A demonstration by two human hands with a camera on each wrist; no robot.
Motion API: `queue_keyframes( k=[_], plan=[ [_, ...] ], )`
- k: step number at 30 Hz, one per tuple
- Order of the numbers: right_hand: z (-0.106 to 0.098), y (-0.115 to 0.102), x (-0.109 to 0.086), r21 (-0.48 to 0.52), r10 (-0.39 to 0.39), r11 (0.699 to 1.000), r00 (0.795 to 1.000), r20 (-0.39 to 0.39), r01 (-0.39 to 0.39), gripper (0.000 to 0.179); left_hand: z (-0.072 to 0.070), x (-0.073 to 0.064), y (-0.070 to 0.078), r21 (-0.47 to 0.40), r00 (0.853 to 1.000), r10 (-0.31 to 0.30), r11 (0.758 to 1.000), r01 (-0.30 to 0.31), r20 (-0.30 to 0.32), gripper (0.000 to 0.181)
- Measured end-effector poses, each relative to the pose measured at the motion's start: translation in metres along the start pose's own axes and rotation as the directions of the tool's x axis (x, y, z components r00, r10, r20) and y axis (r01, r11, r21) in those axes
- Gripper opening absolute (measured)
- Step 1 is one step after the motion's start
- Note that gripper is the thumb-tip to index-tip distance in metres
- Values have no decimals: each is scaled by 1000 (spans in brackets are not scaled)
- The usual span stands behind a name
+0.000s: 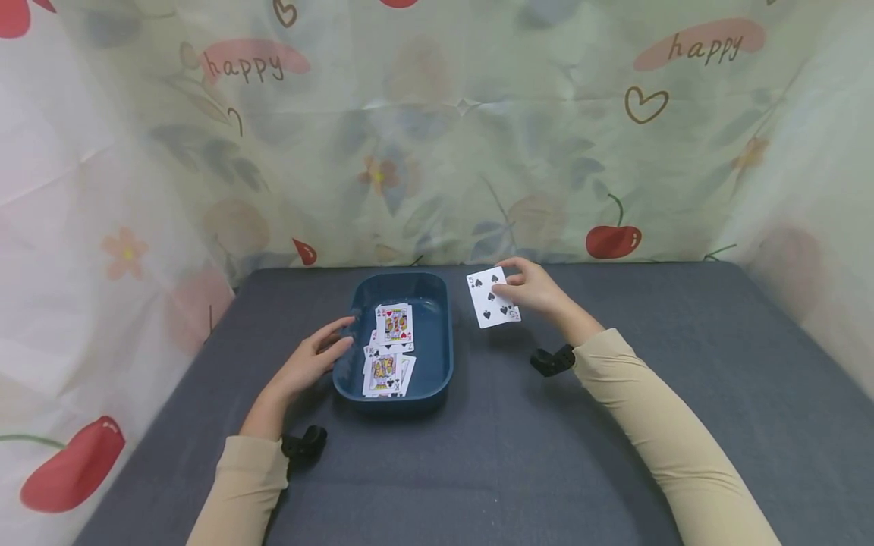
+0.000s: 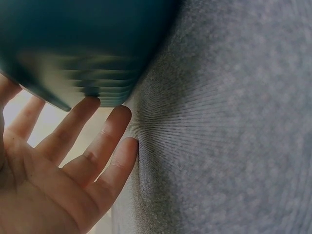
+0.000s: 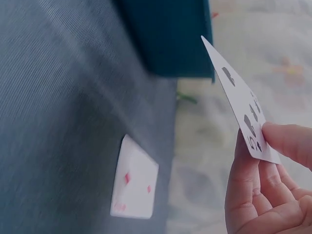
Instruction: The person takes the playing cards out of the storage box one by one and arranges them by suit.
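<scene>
My right hand (image 1: 536, 290) pinches a five of spades (image 1: 486, 303) between thumb and fingers, above the table to the right of a dark blue tray (image 1: 432, 368). In the right wrist view the card (image 3: 239, 102) tilts upward, its face partly turned to the camera. Against the tray's left side rests my left hand (image 1: 315, 360), its fingers spread and fairly straight at the outer wall, as the left wrist view shows. Inside the tray lie playing cards in two overlapping groups, with a king of hearts (image 1: 397, 324) on the far one and a king of clubs (image 1: 381, 371) on the near one.
A diamonds card (image 3: 136, 183) lies face up on the table below my right hand; in the head view it is hidden. The dark grey tablecloth (image 1: 492, 470) reaches a printed curtain (image 1: 464, 167) at the back. Black wrist cameras (image 1: 551, 362) sit at both cuffs.
</scene>
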State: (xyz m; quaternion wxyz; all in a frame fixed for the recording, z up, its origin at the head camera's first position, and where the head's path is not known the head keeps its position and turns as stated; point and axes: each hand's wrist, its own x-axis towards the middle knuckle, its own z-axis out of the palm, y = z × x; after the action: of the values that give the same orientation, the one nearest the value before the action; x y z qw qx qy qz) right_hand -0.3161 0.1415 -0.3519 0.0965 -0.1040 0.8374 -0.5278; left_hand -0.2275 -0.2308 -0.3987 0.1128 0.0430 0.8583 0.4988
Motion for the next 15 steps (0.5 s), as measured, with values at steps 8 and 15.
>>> queue_keyframes(
  k=[8, 15],
  plan=[
    [-20, 27, 0, -38, 77, 996, 995, -61, -79, 53, 0, 0, 0, 4, 1000, -2, 1000, 2, -4, 54],
    [-35, 49, 5, -48, 161, 985, 977, -140, -169, 53, 0, -1, 0, 6, 1000, -4, 1000, 4, -1, 58]
  ],
)
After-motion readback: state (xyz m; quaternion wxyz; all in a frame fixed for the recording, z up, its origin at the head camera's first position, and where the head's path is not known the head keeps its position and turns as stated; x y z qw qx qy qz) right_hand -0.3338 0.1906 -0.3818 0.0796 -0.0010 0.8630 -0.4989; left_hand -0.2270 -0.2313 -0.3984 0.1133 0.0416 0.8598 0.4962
